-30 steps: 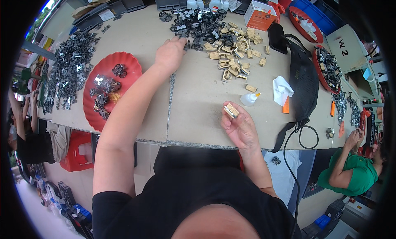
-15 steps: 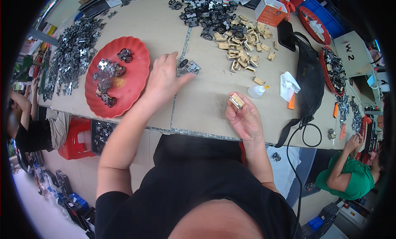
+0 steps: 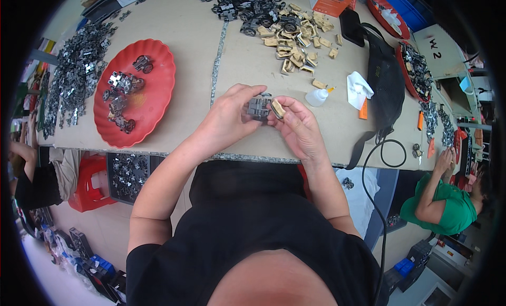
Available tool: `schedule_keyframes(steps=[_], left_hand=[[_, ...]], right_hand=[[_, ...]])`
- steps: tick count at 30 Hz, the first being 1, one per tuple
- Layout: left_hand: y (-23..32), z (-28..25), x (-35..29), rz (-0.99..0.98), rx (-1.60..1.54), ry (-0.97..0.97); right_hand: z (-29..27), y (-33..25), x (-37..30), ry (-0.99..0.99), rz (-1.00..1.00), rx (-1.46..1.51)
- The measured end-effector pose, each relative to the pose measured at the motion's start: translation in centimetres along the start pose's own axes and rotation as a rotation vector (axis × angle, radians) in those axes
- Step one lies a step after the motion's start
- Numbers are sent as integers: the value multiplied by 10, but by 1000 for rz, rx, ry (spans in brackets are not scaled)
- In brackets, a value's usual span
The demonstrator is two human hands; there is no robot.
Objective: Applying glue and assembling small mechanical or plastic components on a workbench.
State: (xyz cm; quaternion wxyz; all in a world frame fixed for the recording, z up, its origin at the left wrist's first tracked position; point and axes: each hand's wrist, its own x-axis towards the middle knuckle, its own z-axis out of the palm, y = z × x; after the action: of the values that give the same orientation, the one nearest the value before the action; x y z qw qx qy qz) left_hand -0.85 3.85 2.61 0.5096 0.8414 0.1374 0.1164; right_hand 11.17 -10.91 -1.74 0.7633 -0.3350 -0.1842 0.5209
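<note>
My left hand (image 3: 230,117) grips a grey toy car chassis (image 3: 259,106) between thumb and fingers, above the table in front of me. Close against its right side, my right hand (image 3: 298,125) pinches a small tan toy car body part (image 3: 278,108). Whether the two parts touch I cannot tell. Farther off lies a heap of similar tan parts (image 3: 298,53), with a pile of dark wheeled chassis (image 3: 253,10) behind it. To the left, a red scalloped plate (image 3: 161,95) holds several wheeled chassis.
A small white squeeze bottle (image 3: 317,98), a crumpled tissue (image 3: 358,89) and a black bag (image 3: 386,89) lie to the right. Loose grey parts (image 3: 79,68) spread over the far left. Co-workers sit at both sides, one in a green shirt (image 3: 441,204).
My left hand has picked up the grey chassis from the table and brought it right. My right hand has moved left and up with the tan part, so both parts are now close together.
</note>
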Motion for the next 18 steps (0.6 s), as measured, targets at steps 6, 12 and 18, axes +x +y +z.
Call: schedule_keyframes(steps=[6, 12, 18], left_hand=[[-3, 2, -10, -193, -796, -99], [-21, 6, -18, -225, -883, -9], [-21, 14, -23, -226, -947, 36]], right_hand=[[-1, -1, -4, -41, 38, -4], [2, -1, -2, -49, 68, -60], [2, 3, 1, 14, 84, -174]])
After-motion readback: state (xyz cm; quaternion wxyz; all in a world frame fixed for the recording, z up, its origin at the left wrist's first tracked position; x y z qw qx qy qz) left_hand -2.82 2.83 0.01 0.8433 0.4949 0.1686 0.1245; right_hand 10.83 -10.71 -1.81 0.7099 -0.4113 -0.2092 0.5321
